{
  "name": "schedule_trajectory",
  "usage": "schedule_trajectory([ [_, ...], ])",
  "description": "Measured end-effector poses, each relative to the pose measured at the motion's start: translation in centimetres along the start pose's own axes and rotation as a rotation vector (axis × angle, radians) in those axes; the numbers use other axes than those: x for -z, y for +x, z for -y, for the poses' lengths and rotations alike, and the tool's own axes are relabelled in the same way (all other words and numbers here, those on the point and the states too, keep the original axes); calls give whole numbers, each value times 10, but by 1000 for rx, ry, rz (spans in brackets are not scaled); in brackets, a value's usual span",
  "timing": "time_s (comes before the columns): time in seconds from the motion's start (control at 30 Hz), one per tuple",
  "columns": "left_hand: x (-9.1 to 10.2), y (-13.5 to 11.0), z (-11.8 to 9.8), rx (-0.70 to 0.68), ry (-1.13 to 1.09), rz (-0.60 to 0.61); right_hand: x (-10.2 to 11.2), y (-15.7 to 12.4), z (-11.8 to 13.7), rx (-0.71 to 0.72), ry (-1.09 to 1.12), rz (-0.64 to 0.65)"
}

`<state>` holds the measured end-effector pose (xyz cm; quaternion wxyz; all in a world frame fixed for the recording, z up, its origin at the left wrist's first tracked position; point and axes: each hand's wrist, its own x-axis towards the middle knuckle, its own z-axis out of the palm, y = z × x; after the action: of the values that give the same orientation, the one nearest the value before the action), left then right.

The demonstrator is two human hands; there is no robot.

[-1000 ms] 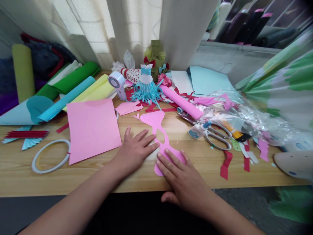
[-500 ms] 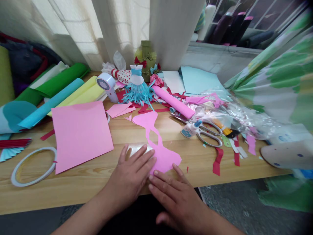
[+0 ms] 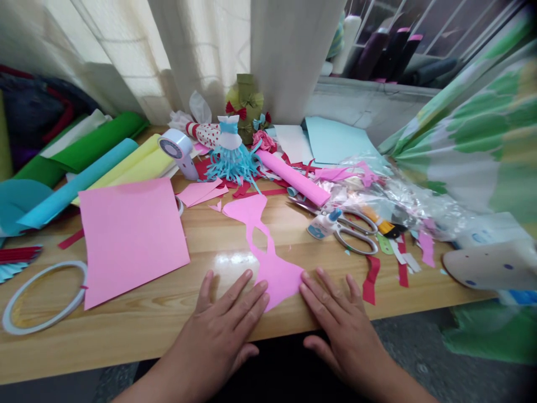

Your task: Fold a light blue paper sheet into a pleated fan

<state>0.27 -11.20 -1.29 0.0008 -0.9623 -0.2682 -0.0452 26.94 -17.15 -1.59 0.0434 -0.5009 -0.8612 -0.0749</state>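
A cut-out of pink paper (image 3: 280, 280) lies flat on the wooden table, wide at both ends, with a narrow middle that has an oval hole. My left hand (image 3: 229, 313) rests palm down, fingers spread, its fingertips on the left edge of the cut-out's near end. On the other side, my right hand (image 3: 342, 313) lies flat with its fingers apart, the fingertips touching the right corner of that end. Beyond the cut-out stands a small paper dress (image 3: 230, 143) with a blue fringed skirt. Neither hand grips anything.
A pink square sheet (image 3: 134, 240) and a roll of tape (image 3: 10, 313) lie on the left. To the right are scissors (image 3: 356, 243), a glue bottle (image 3: 323, 225), red strips (image 3: 371, 280) and clear plastic wrap (image 3: 419, 196). A pink paper roll (image 3: 293, 176) and a handheld fan (image 3: 178, 151) are further back.
My right hand has moved right, from the near edge of the pink cut-out to its right corner. My left hand has drawn slightly nearer to me. The view has shifted a little.
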Motion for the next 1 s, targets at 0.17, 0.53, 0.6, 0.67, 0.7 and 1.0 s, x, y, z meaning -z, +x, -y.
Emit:
schedule_trajectory([
  [0.17, 1, -2, -1, 16, -1, -16, -1, 4, -1, 35, -2, 27],
  [0.53, -1, 30, 3, 137, -84, 65, -1, 60, 3, 121, 118, 52],
  [0.6, -2, 31, 5, 130, -94, 93, -3, 59, 1, 134, 109, 74],
  [0.67, -1, 31, 7, 123, -98, 116, -3, 58, -1, 149, 98, 86],
  [0.7, -1, 31, 7, 123, -98, 125, -2, 58, -3, 152, 92, 86],
  [1.0, 2, 28, 12, 104, -101, 107, -2, 79, -15, 140, 121, 49],
])
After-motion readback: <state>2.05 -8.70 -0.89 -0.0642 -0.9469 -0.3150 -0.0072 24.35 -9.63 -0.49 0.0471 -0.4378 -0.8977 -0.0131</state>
